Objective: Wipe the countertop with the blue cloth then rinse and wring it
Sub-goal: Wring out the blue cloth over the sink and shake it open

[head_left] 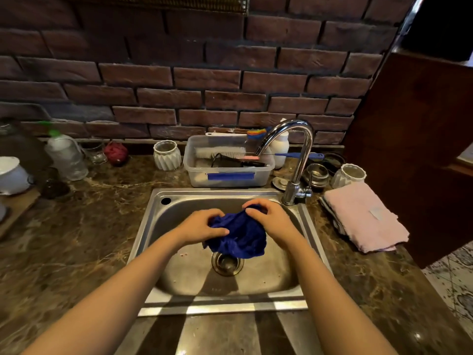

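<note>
Blue cloth [239,234] is held bunched over the steel sink [179,201], just above the drain [227,263]. Its 9 o'clock edge is gripped by the left hand [198,226], fingers curled w/ thumb pressed on top; the 1 o'clock corner is pinched by the right hand [270,221]. Faucet [294,155] is seen at 1 o'clock from the cloth, pink towel [363,217] at 3 o'clock on the countertop [84,226].

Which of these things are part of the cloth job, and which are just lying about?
In use: blue cloth, gripped by left hand and right hand; sink; tap.

Lying about: pink towel, plastic tub, white jars, spray bottle.
</note>
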